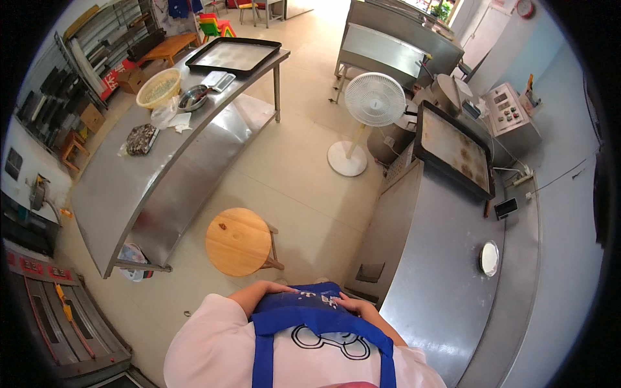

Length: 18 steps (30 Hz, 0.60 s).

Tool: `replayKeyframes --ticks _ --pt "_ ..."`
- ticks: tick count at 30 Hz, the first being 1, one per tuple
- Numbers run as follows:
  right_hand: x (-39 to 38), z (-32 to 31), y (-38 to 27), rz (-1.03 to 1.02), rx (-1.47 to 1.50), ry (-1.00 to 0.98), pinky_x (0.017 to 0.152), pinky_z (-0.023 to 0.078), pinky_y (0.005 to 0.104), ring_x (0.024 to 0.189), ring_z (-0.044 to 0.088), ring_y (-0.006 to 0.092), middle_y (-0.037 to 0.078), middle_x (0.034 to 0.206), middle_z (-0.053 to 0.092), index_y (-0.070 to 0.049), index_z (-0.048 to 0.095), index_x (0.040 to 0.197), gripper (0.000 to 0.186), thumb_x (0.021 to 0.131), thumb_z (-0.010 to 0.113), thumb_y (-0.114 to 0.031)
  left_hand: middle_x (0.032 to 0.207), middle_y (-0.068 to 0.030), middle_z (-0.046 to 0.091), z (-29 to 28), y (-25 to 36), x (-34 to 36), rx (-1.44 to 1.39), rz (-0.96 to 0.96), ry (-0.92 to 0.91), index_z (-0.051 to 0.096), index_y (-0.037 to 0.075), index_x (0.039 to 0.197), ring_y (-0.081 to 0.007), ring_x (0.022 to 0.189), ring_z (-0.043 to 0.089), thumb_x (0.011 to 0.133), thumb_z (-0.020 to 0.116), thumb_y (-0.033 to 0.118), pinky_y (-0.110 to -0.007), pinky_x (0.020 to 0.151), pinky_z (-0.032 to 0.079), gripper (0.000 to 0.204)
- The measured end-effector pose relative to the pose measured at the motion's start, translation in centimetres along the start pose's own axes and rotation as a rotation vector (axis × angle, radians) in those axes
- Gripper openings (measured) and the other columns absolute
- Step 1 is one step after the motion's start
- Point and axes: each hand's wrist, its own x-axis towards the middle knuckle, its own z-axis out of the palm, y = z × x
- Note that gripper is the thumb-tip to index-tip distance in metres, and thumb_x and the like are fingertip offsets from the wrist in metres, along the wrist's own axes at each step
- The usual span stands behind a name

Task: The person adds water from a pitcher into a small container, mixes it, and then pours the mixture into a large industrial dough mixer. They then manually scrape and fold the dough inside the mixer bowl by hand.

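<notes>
I stand between two steel tables and look down at my own chest. I wear a blue apron (304, 317) over a pale pink shirt. My left hand (275, 286) lies flat on the apron's top edge at my waist. My right hand (349, 302) presses on the same blue cloth a little to the right. Both hands touch the apron; neither carries any separate object. A round wooden stool (238, 240) stands on the floor just in front of me.
A steel table (446, 258) on my right carries a small white round dish (490, 257), a phone (505, 207) and a dark baking tray (455, 149). The long steel table (116, 187) on my left holds a basket, bowl and black tray (234, 55). A white pedestal fan (372, 103) stands ahead.
</notes>
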Motion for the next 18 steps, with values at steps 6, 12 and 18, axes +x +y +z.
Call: replayKeyframes --ticks 6,12,18 --pt "3.1 -0.6 -6.0 -0.065 -0.210 0.161 0.113 0.022 0.0393 0.140 0.025 0.0330 0.024 0.151 0.022 -0.007 0.009 0.150 0.116 0.070 0.054 -0.079 0.123 -0.0117 0.060 -4.1 -5.7 -1.4 -0.246 0.001 0.082 0.055 0.009 0.129 -0.0243 0.106 0.058 0.088 0.048 0.061 -0.037 0.093 0.044 0.067" --pt "6.3 -5.1 -13.4 -0.035 -0.471 0.078 0.114 0.021 0.0405 0.141 0.023 0.0326 0.020 0.153 0.019 -0.008 0.011 0.150 0.114 0.071 0.053 -0.077 0.116 -0.0109 0.064 -6.8 -5.0 -0.8 -0.160 -0.010 0.369 0.060 0.008 0.124 -0.0229 0.099 0.061 0.090 0.047 0.060 -0.037 0.088 0.047 0.063" --pt "12.2 -13.8 -20.1 0.040 -0.629 0.017 0.114 0.020 0.0418 0.142 0.020 0.0323 0.018 0.154 0.017 -0.009 0.010 0.150 0.110 0.074 0.051 -0.076 0.111 -0.0213 0.063 -11.8 3.0 -2.6 0.365 0.045 0.580 0.063 -0.005 0.109 -0.0308 0.104 0.060 0.090 0.041 0.062 -0.042 0.091 0.044 0.074"
